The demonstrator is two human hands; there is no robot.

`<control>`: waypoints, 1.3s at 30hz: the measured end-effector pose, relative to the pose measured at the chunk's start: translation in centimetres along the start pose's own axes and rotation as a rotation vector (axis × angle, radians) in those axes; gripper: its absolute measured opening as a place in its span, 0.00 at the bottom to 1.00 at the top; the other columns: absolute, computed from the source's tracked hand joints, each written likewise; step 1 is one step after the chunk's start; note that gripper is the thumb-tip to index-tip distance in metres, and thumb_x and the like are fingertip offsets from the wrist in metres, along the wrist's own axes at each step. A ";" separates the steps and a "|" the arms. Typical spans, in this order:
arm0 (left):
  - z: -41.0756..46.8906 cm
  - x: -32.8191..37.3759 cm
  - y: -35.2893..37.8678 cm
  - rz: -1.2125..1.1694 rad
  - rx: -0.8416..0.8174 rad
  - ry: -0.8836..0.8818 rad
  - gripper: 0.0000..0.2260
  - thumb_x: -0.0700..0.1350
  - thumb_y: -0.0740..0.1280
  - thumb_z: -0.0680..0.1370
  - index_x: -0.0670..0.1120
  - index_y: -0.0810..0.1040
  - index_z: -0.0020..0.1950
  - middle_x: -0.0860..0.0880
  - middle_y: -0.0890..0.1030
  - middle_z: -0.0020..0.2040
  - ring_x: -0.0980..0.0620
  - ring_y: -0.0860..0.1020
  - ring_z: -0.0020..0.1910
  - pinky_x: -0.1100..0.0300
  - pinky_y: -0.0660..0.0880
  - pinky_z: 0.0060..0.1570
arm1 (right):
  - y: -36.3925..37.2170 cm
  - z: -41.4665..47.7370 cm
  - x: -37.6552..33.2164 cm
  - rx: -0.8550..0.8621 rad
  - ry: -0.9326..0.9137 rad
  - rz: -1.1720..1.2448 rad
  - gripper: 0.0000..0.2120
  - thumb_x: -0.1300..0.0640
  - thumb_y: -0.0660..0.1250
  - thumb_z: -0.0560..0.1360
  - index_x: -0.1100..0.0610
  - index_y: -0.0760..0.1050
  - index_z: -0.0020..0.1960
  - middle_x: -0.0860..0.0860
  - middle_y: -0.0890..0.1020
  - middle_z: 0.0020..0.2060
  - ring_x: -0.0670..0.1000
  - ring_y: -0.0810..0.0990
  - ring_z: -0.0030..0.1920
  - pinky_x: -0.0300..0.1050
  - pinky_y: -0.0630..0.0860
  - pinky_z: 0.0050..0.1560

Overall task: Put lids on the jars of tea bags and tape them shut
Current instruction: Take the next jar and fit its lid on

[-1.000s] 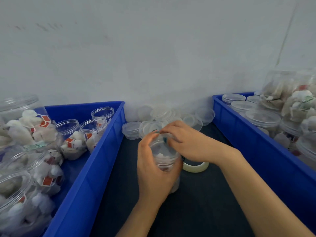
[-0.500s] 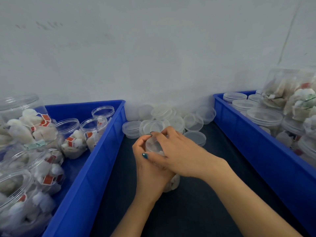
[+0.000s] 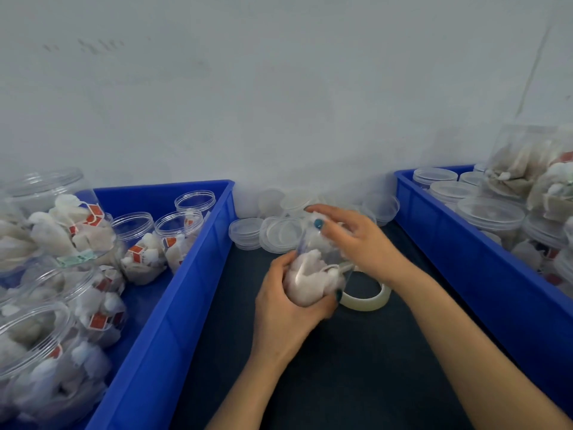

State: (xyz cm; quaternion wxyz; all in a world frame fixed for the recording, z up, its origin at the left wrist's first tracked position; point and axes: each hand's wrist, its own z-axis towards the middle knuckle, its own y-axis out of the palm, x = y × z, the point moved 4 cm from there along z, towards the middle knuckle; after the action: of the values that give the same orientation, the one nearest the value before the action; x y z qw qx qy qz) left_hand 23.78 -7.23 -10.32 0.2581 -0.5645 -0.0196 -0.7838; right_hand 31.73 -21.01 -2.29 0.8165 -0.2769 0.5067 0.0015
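Two grips on a clear plastic jar (image 3: pixel 313 271) of white tea bags over the dark table (image 3: pixel 341 383), left hand (image 3: pixel 288 308) round its base, right hand (image 3: pixel 356 240) curled over its top, jar newly tilted, glossy tape ring (image 3: pixel 369 301) uncovered.

I hold the clear jar (image 3: pixel 313 262), packed with white tea bags (image 3: pixel 307 283), tilted; the tape roll (image 3: pixel 372 302) lies flat just beside it.

Left hand (image 3: pixel 285 308) low, fingers (image 3: pixel 282 265) curled in a grip; right hand (image 3: pixel 356 240) above, fingers arched downward
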 end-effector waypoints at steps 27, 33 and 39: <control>-0.8 2.8 -0.9 0.263 0.277 0.545 0.37 0.58 0.79 0.66 0.50 0.65 0.68 0.53 0.71 0.65 0.51 0.75 0.63 0.62 0.75 0.56 | 0.5 -0.1 -0.2 0.055 0.213 0.326 0.15 0.46 0.60 0.83 0.49 0.79 0.64 0.53 0.83 0.60 0.50 0.83 0.58 0.50 0.78 0.64; -0.6 2.6 -1.6 0.197 0.275 0.363 0.36 0.66 0.77 0.64 0.56 0.66 0.65 0.59 0.73 0.59 0.57 0.76 0.56 0.70 0.74 0.47 | 0.7 -0.4 0.3 -0.042 0.247 0.467 0.24 0.39 0.60 0.76 0.51 0.79 0.65 0.53 0.84 0.60 0.53 0.81 0.62 0.56 0.75 0.68; 0.1 0.1 -0.3 -0.589 -0.130 -0.296 0.33 0.64 0.76 0.62 0.53 0.75 0.63 0.51 0.83 0.59 0.51 0.83 0.55 0.54 0.82 0.47 | -0.7 -0.1 -0.3 -0.216 0.146 0.226 0.15 0.51 0.59 0.84 0.39 0.76 0.66 0.44 0.75 0.70 0.44 0.73 0.69 0.51 0.72 0.68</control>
State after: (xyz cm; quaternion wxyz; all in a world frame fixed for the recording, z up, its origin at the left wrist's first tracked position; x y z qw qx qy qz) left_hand 23.67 -6.99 -10.11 -0.0215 -0.6575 -0.1692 -0.7339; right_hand 31.75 -21.57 -1.74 0.7375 -0.3036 0.5896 0.1276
